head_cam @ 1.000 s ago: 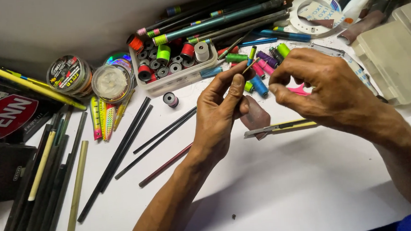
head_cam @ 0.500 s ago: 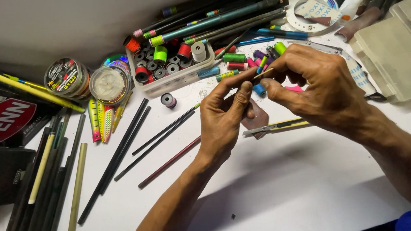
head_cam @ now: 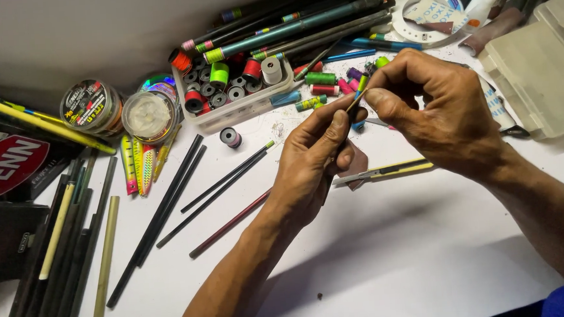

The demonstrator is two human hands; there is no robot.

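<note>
While both hands met above the white table (head_cam: 392,256), the left hand (head_cam: 312,166) was closed on a thin dark rod (head_cam: 352,103), thumb and fingers wrapped narrow round its lower part. Rod tilted up toward 1 o'clock, tip showing at centre of view. Right hand (head_cam: 445,112) pinched the rod's upper end between thumb and forefinger, other fingers curled in; whether anything else was in that pinch, can't tell.

Just below the hands, approx. 5 o'clock of the left hand, a yellow utility knife (head_cam: 387,170) lay flat on the table. At 11 o'clock, a clear tray (head_cam: 240,112) held thread spools, red, green, black and white. One loose spool (head_cam: 230,137) lay just beside the tray, at its 6 o'clock. Line spools (head_cam: 93,106) sat at 10 o'clock, with bright fishing lures (head_cam: 140,162) below them. Dark rod blanks (head_cam: 167,204) lay fanned across the table at 8–9 o'clock, well apart from the hands. Beige tackle box (head_cam: 544,70) stood at 2 o'clock. More small coloured spools lay behind the hands at 12 o'clock, partly hidden.
</note>
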